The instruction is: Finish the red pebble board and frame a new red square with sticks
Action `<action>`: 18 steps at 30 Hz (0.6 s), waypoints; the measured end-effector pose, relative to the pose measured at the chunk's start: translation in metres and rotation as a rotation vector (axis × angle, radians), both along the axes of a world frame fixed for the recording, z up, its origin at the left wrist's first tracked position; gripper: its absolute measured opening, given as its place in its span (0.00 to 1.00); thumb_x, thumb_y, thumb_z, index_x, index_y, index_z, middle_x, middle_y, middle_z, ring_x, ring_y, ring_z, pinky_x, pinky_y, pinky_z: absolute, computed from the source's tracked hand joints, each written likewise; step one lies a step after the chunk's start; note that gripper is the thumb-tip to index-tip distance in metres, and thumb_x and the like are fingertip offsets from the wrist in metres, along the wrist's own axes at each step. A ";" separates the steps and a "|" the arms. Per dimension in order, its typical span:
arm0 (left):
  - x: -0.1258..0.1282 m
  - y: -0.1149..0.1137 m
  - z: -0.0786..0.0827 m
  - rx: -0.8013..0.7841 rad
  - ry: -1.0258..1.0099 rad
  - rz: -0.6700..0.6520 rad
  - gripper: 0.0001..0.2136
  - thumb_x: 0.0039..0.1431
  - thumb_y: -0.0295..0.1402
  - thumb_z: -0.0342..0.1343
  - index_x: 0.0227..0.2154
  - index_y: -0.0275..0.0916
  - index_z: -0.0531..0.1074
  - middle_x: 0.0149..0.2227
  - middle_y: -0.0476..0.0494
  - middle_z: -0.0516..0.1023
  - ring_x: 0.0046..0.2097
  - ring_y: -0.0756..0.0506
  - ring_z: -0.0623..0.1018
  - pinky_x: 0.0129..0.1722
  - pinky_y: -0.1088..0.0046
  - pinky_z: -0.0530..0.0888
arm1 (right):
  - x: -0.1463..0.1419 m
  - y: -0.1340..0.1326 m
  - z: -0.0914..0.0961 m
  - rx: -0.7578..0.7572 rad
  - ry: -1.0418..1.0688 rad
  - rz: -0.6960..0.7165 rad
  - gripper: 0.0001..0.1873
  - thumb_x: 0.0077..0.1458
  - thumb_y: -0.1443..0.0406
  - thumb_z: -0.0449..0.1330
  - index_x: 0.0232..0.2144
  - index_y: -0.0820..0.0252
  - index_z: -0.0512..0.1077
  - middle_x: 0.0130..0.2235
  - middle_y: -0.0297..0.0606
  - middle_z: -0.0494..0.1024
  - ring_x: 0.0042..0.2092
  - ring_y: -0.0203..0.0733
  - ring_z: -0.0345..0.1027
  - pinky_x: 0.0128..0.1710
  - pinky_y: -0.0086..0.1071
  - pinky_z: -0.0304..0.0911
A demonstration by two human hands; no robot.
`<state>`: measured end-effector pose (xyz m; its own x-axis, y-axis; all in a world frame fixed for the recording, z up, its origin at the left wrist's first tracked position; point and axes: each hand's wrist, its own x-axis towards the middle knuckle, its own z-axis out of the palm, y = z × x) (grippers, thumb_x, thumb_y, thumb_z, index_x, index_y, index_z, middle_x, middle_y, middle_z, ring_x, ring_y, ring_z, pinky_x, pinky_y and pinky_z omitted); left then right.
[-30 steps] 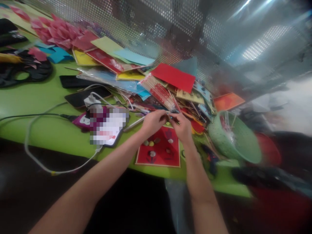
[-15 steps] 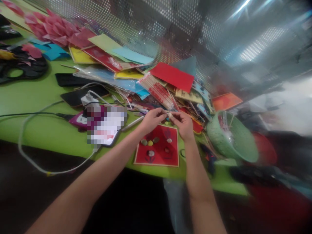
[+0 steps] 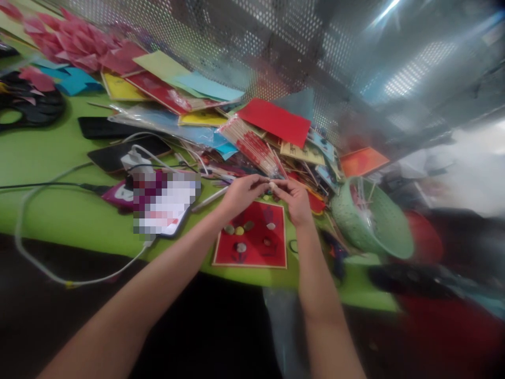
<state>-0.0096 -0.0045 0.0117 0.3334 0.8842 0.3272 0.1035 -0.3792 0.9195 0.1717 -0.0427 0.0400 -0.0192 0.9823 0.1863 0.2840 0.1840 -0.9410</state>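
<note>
My left hand (image 3: 243, 195) and my right hand (image 3: 295, 198) meet above the far edge of a red square board (image 3: 252, 242). Between their pinched fingertips is a small whitish piece (image 3: 272, 186), too small and blurred to name. The board has a pale border, dark drawn shapes and several small round pieces on it, among them a yellow one (image 3: 239, 230) and a white one (image 3: 240, 247). Small greenish bits (image 3: 267, 198) lie just beyond the board, partly hidden by my hands.
A lit phone (image 3: 169, 205) on a white cable lies left of the board, beside a purple power block (image 3: 118, 196). Behind are heaped cards, red paper (image 3: 274, 120) and bundled sticks (image 3: 252, 145). A green basket (image 3: 379, 221) stands at right, pink paper flowers (image 3: 71, 39) at far left.
The view has shifted slightly, so the table's things sit a little further left. Both hands stay together, fingertips still pinching the whitish piece.
</note>
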 end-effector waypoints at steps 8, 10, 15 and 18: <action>0.003 0.003 -0.005 -0.098 -0.145 -0.089 0.12 0.60 0.42 0.57 0.31 0.37 0.72 0.29 0.46 0.78 0.31 0.48 0.74 0.32 0.74 0.70 | -0.004 -0.003 0.001 0.073 -0.056 0.055 0.19 0.55 0.57 0.66 0.48 0.55 0.77 0.36 0.34 0.79 0.37 0.39 0.72 0.38 0.33 0.71; 0.003 0.004 -0.007 -0.085 -0.126 -0.059 0.11 0.60 0.41 0.57 0.31 0.38 0.71 0.30 0.47 0.77 0.32 0.48 0.74 0.32 0.74 0.69 | -0.006 -0.005 0.002 0.167 -0.217 0.027 0.19 0.55 0.60 0.67 0.49 0.53 0.77 0.38 0.36 0.79 0.38 0.40 0.72 0.41 0.34 0.71; 0.002 0.004 -0.005 0.000 0.048 -0.027 0.08 0.63 0.37 0.52 0.30 0.40 0.68 0.30 0.48 0.76 0.32 0.48 0.73 0.32 0.74 0.68 | -0.007 -0.008 0.003 0.322 -0.469 -0.020 0.16 0.58 0.62 0.66 0.49 0.52 0.78 0.40 0.38 0.78 0.40 0.43 0.73 0.45 0.37 0.71; 0.001 0.003 -0.002 0.023 0.146 -0.055 0.07 0.64 0.36 0.49 0.32 0.41 0.67 0.31 0.47 0.76 0.32 0.47 0.73 0.33 0.73 0.66 | -0.004 -0.007 0.001 0.347 -0.507 0.002 0.16 0.59 0.62 0.66 0.50 0.52 0.78 0.39 0.38 0.79 0.41 0.44 0.74 0.46 0.38 0.70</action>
<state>-0.0082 -0.0014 0.0100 0.4268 0.8561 0.2913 0.2137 -0.4085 0.8874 0.1679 -0.0494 0.0406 -0.1907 0.8660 0.4622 0.6803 0.4560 -0.5738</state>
